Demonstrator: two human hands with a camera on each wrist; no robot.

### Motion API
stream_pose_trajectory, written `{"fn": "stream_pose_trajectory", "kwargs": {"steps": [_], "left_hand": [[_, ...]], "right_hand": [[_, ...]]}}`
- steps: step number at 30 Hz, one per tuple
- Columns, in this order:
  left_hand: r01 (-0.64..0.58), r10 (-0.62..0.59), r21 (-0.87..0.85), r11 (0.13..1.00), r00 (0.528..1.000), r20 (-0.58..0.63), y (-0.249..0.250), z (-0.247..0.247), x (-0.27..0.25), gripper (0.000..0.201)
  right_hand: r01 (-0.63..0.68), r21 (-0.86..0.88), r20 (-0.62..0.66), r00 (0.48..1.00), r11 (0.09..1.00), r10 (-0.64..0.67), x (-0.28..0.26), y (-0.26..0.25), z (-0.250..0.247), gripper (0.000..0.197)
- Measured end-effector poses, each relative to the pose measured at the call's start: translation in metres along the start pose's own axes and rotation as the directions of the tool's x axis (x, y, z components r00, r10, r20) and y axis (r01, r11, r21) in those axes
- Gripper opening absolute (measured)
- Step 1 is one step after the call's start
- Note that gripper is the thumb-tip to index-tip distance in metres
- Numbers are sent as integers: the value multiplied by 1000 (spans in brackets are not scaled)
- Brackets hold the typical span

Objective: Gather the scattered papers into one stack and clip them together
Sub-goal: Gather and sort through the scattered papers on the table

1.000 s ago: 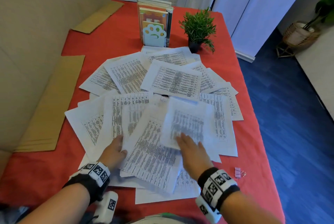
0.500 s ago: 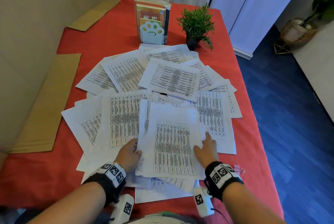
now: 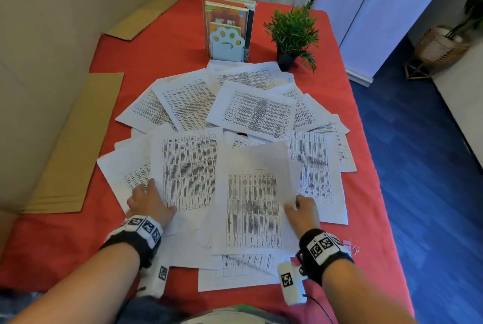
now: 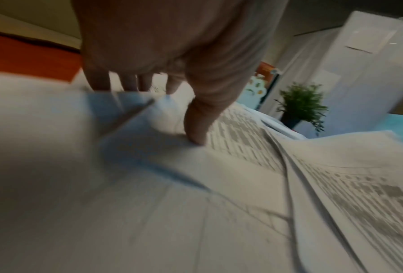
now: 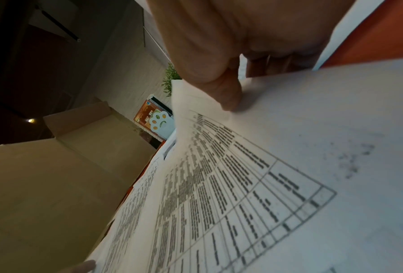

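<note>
White printed sheets [image 3: 254, 112] lie scattered and overlapping on the red table [image 3: 125, 60]. Nearest me is a small gathered pile of papers [image 3: 251, 206]. My right hand [image 3: 296, 207] pinches the pile's right edge. In the right wrist view its thumb [image 5: 228, 99] lies on top and its fingers are under the lifted sheet [image 5: 289, 147]. My left hand [image 3: 149, 201] rests on the sheets left of the pile, fingers straight. Its thumb [image 4: 195, 133] presses on a printed sheet [image 4: 237, 133], and its fingertips are hidden behind a sheet edge. A pink binder clip [image 3: 351, 246] lies beside my right wrist.
At the back stand a row of books behind a paw-shaped bookend [image 3: 226, 45] and a small potted plant [image 3: 291, 33]. Flat cardboard strips [image 3: 75, 146] lie along the left side by a beige wall. The table's right edge drops to a blue floor [image 3: 423, 167].
My left hand left the pile's left edge and moved out left onto neighbouring sheets. My right hand went from lying flat beside the pile to pinching its right edge, which has lifted.
</note>
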State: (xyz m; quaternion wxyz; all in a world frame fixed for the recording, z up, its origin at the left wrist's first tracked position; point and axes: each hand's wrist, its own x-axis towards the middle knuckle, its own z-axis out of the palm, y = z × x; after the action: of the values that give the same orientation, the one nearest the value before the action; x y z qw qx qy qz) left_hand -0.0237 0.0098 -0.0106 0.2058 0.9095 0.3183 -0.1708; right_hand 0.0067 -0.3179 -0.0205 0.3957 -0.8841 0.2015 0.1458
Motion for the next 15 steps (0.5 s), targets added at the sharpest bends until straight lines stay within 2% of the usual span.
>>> {"fn": "stream_pose_trajectory", "kwargs": {"steps": [2,5,8,11,13,15], "left_hand": [[-45,43,35,998,997,62,-2,-2,3,108],[-127,118,82,988,987,107,1,1,-4,119],[-227,221,23,974,965,142,-1,13,-12,124],[-245,286,-271,931,950,125,-3,20,-21,108],[-177,230,-415,893,970,81,-4,19,-23,91],[-129,190,-461,878,978,88,-6,18,-22,77]], "right_hand": [[30,-15,29,999,999,-30,7,11,12,15],[53,-11,88,995,999,-52,15,25,24,23],[68,36,94,993,997,-71,-6,2,14,13],[4,160,82,997,987,-17,-15,-7,7,6],[-6,213,69,998,977,-9,-18,-7,3,11],[4,250,49,999,968,-17,-17,-5,0,11]]}}
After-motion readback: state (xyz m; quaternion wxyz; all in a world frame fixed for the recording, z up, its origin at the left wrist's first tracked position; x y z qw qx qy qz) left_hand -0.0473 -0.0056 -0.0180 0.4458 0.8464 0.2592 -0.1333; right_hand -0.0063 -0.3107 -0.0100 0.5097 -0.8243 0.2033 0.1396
